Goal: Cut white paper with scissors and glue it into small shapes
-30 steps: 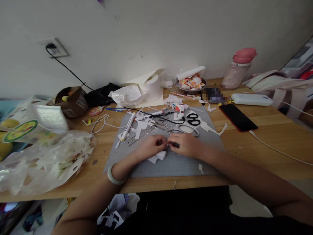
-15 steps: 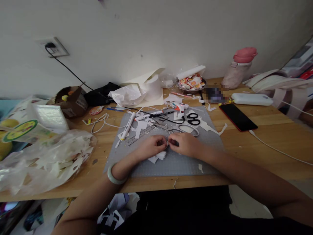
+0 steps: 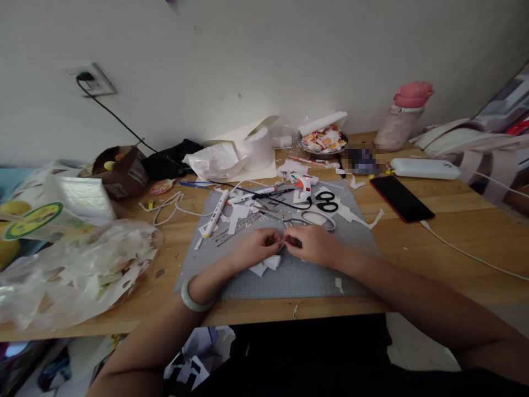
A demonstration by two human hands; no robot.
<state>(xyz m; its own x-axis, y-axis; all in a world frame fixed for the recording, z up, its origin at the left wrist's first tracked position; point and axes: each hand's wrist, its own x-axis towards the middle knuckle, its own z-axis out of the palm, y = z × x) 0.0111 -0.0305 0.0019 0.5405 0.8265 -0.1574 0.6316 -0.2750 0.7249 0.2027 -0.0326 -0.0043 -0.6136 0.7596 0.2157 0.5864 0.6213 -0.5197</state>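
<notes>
Almost nothing has shifted since a second ago: the right hand (image 3: 313, 244) has crept slightly closer to the left hand (image 3: 257, 247), and the short dark tool that stuck out of it is now mostly hidden. Both hands rest fingertip to fingertip on the grey cutting mat (image 3: 289, 275), fingers curled narrow around something too small to make out. Crumpled white paper scraps (image 3: 266, 265) lie under the left hand's fingers. Just beyond the hands sit a flat metal ruler (image 3: 238, 227), black-handled scissors (image 3: 327, 202) and a white marker (image 3: 216, 212). Well to the right lies a glossy black phone (image 3: 401, 198); far left, a crinkled clear plastic bag (image 3: 74, 270) of cuttings.
</notes>
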